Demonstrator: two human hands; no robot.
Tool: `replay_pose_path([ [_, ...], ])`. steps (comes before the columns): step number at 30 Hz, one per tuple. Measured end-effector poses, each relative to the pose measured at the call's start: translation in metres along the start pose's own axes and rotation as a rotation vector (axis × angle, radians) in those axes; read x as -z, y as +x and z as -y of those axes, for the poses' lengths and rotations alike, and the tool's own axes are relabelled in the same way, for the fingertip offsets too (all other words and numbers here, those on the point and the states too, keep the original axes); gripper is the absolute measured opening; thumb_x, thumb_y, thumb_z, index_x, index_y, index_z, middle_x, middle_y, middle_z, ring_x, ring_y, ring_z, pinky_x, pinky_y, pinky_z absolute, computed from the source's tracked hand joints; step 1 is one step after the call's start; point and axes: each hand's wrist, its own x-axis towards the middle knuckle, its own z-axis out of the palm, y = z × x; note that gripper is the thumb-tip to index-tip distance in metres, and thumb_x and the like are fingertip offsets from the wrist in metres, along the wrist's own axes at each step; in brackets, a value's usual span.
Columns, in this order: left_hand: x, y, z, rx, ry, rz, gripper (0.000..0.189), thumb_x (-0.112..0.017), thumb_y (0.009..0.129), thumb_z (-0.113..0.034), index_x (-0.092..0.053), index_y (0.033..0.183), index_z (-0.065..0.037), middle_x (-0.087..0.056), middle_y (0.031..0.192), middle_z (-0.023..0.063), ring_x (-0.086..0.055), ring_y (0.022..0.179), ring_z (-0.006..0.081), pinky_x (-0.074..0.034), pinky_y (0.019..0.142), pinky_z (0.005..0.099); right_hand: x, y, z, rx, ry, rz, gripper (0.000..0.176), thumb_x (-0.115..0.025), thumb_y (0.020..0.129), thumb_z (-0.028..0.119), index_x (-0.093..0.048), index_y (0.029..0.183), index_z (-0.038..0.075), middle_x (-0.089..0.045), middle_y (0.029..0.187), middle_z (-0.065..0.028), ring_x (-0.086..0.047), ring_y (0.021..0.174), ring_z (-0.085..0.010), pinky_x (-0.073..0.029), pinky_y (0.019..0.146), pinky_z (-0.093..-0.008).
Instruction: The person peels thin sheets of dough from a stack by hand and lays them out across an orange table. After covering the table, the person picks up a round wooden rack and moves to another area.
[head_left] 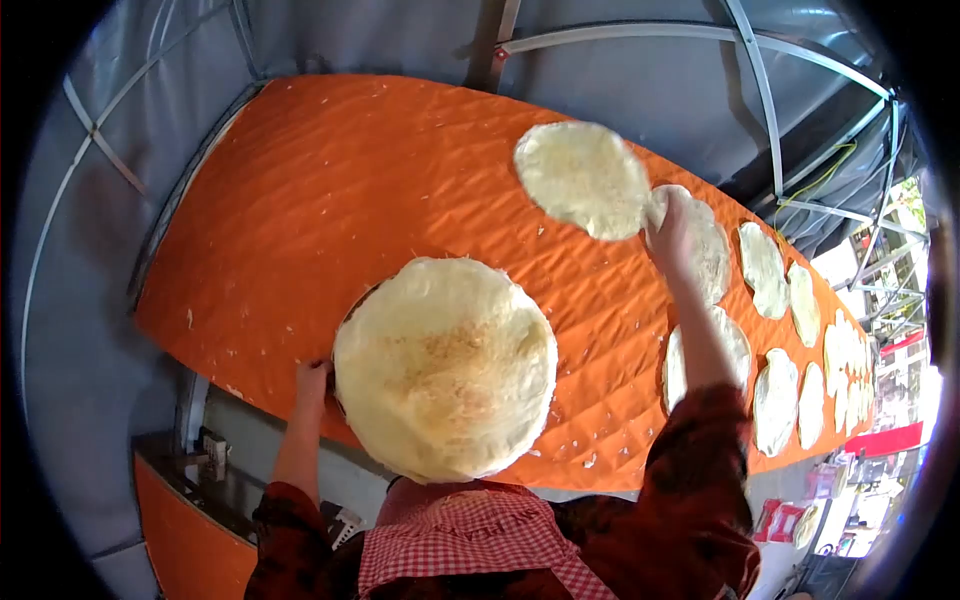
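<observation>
Close to my body is a large round stack of pale flatbread (445, 370), browned in the middle. It rests on a round tray whose dark rim (341, 402) shows only at the left side. My left hand (313, 380) is closed around that rim. My right arm reaches far out over the orange-covered table (290, 200). There my right hand (670, 232) is closed at the left edge of a thin flatbread (705, 255); the fingertips are partly hidden. Just left of it another round flatbread (580, 178) lies flat.
More thin flatbreads lie along the right part of the table, including one under my right forearm (738, 345) and one near the front edge (776, 402). Grey tarpaulin walls (390, 40) on metal poles (640, 32) border the far side. A lower orange surface (185, 530) stands at left.
</observation>
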Motion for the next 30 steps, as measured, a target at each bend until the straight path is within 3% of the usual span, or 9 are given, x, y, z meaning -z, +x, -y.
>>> replay_pose_path([
  [2, 0.003, 0.012, 0.014, -0.013, -0.009, 0.033, 0.018, -0.057, 0.08, -0.01, -0.064, 0.09, 0.003, -0.062, 0.077, 0.008, -0.057, 0.062, 0.0166, -0.045, 0.055, 0.0312, -0.051, -0.124, -0.046, 0.167, 0.048, 0.126, 0.056, -0.067, 0.077, 0.017, -0.044, 0.125, 0.0, -0.043, 0.13, -0.0249, -0.041, 0.121, -0.0405, -0.037, 0.099, -0.044],
  [4, 0.007, 0.024, 0.027, -0.036, -0.005, 0.047, 0.018, -0.058, 0.081, -0.01, -0.064, 0.09, 0.003, -0.063, 0.079, 0.0082, -0.058, 0.065, 0.0159, -0.045, 0.056, 0.0308, -0.063, -0.243, -0.035, -0.143, 0.129, 0.375, 0.056, -0.07, 0.074, 0.013, -0.045, 0.123, 0.001, -0.047, 0.125, -0.0215, -0.046, 0.117, -0.0372, -0.042, 0.095, -0.0423],
  [7, 0.01, 0.069, 0.082, -0.394, -0.027, 0.06, 0.018, -0.057, 0.082, -0.011, -0.065, 0.091, 0.002, -0.062, 0.08, 0.0087, -0.058, 0.068, 0.0151, -0.046, 0.057, 0.03, -0.041, -0.345, 0.031, -0.532, 0.425, 0.193, 0.043, -0.068, 0.074, 0.006, -0.053, 0.115, 0.004, -0.055, 0.107, -0.0133, -0.059, 0.091, -0.0259, -0.048, 0.075, -0.0355],
  [9, 0.011, 0.065, 0.08, -0.149, -0.208, 0.174, 0.017, -0.057, 0.081, -0.01, -0.064, 0.091, 0.002, -0.062, 0.078, 0.0074, -0.057, 0.067, 0.0152, -0.046, 0.057, 0.0296, -0.034, -0.396, 0.07, -0.551, 0.362, 0.085, 0.035, -0.065, 0.077, 0.003, -0.056, 0.111, 0.003, -0.058, 0.102, -0.0099, -0.06, 0.084, -0.0197, -0.05, 0.07, -0.0298],
  [13, 0.018, 0.026, 0.032, 0.004, -0.21, 0.288, 0.012, -0.056, 0.082, -0.009, -0.064, 0.085, 0.0, -0.059, 0.068, 0.0029, -0.054, 0.057, 0.0112, -0.044, 0.05, 0.0272, -0.035, -0.389, 0.216, -0.542, 0.564, 0.18, 0.024, -0.07, 0.075, 0.008, -0.062, 0.096, 0.002, -0.061, 0.09, -0.0112, -0.062, 0.08, -0.0215, -0.049, 0.072, -0.0314],
  [15, 0.013, 0.049, 0.056, -0.07, -0.196, 0.258, 0.008, -0.056, 0.082, -0.008, -0.062, 0.08, -0.003, -0.057, 0.066, 0.0029, -0.053, 0.052, 0.0116, -0.043, 0.045, 0.0275, -0.046, -0.37, 0.303, -0.24, 0.522, 0.192, 0.03, -0.073, 0.075, 0.015, -0.061, 0.097, 0.0, -0.061, 0.091, -0.0122, -0.061, 0.081, -0.0276, -0.05, 0.073, -0.0342],
  [19, 0.036, 0.033, 0.032, 0.153, -0.312, 0.355, 0.007, -0.058, 0.083, -0.007, -0.058, 0.077, -0.004, -0.059, 0.068, 0.0057, -0.058, 0.054, 0.0184, -0.052, 0.047, 0.0352, -0.076, -0.341, 0.436, 0.022, 0.15, 0.286, 0.073, -0.076, 0.064, 0.045, -0.05, 0.118, 0.004, -0.049, 0.116, -0.014, -0.044, 0.112, -0.0342, -0.036, 0.095, -0.0447],
  [27, 0.135, 0.058, 0.017, 0.124, -0.284, 0.467, 0.012, -0.056, 0.086, -0.011, -0.054, 0.092, -0.001, -0.062, 0.078, 0.0102, -0.063, 0.065, 0.0226, -0.055, 0.055, 0.0388, -0.112, -0.342, 0.499, -0.014, 0.163, 0.441, 0.051, -0.069, 0.069, 0.029, -0.054, 0.112, 0.007, -0.049, 0.114, -0.012, -0.045, 0.11, -0.0321, -0.041, 0.087, -0.0442],
  [30, 0.157, 0.067, 0.023, 0.144, -0.243, 0.372, 0.011, -0.056, 0.086, -0.011, -0.054, 0.089, -0.001, -0.062, 0.074, 0.0101, -0.063, 0.063, 0.023, -0.056, 0.055, 0.0389, -0.132, -0.34, 0.494, -0.076, 0.298, 0.519, 0.028, -0.062, 0.072, 0.024, -0.061, 0.094, 0.007, -0.061, 0.088, -0.0182, -0.058, 0.082, -0.0382, -0.048, 0.074, -0.0459],
])
